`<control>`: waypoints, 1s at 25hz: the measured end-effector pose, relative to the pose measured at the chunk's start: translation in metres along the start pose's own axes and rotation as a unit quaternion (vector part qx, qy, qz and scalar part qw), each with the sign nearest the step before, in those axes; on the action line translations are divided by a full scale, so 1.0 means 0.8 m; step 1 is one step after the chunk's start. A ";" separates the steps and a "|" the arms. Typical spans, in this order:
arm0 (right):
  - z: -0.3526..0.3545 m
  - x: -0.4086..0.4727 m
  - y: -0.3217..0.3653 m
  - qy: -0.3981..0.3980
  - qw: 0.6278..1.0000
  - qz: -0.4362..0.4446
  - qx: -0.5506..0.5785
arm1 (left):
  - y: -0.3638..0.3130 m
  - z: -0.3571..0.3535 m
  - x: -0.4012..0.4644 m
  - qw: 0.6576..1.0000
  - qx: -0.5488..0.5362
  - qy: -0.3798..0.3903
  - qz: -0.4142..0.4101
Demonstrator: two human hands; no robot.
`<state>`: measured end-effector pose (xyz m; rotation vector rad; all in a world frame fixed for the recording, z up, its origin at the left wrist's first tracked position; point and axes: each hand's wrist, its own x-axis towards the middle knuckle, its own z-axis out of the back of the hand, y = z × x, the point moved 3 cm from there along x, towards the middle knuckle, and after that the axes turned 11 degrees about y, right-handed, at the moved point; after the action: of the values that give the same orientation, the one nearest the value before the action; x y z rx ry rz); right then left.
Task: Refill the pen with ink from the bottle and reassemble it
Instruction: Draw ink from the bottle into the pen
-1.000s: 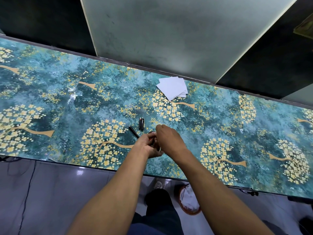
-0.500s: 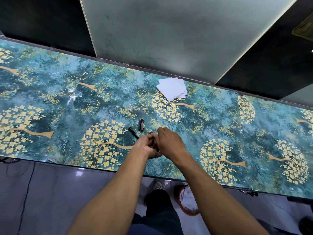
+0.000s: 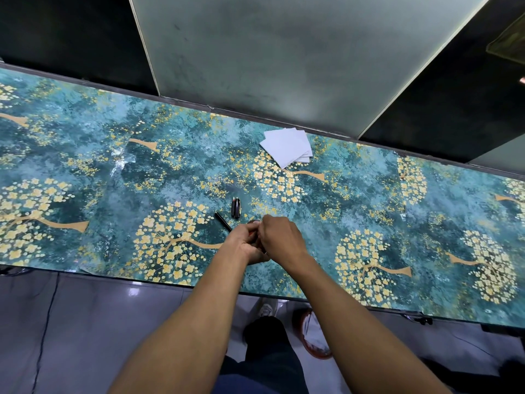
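Nearest the camera, the person's left hand [image 3: 245,243] and right hand [image 3: 279,240] meet over the near part of the teal flowered table [image 3: 85,172], fingers curled together around a small dark object [image 3: 254,223] that shows only as a sliver between them, too hidden to say whether it is the ink bottle or a part of the pen. Just beyond the left hand a slim black pen part [image 3: 223,221] lies slantwise on the table, and a little farther, apart from both hands, lies a short black pen piece [image 3: 235,207]. Well beyond these, near the far edge, sits a loose stack of white paper squares [image 3: 287,147].
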<state>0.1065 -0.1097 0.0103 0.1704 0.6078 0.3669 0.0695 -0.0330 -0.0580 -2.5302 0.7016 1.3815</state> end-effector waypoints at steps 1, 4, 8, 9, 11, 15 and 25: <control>-0.002 0.001 0.000 -0.002 1.000 -0.012 0.010 | 0.000 -0.001 0.000 1.000 -0.001 0.002 0.000; -0.003 -0.002 -0.002 -0.026 0.999 0.022 -0.026 | -0.002 -0.001 -0.001 1.000 -0.026 0.006 0.000; 0.002 -0.005 -0.006 -0.012 0.991 0.102 -0.086 | -0.002 -0.001 -0.003 1.000 -0.020 -0.010 0.005; 0.004 -0.005 -0.004 -0.010 0.989 0.107 -0.104 | -0.001 -0.001 -0.004 1.000 -0.011 -0.016 0.009; 0.006 -0.005 0.002 -0.011 0.986 0.107 -0.128 | -0.001 0.001 -0.002 1.000 -0.001 -0.023 0.015; 0.003 -0.004 0.009 -0.009 0.988 0.074 -0.137 | -0.001 0.003 0.001 1.000 -0.012 -0.016 0.016; 0.004 -0.003 0.002 -0.022 0.993 0.066 -0.090 | -0.001 0.001 0.003 0.999 -0.043 -0.002 0.018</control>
<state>0.1057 -0.1092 0.0145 0.0451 0.5173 0.5430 0.0703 -0.0328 -0.0605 -2.5920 0.7057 1.4589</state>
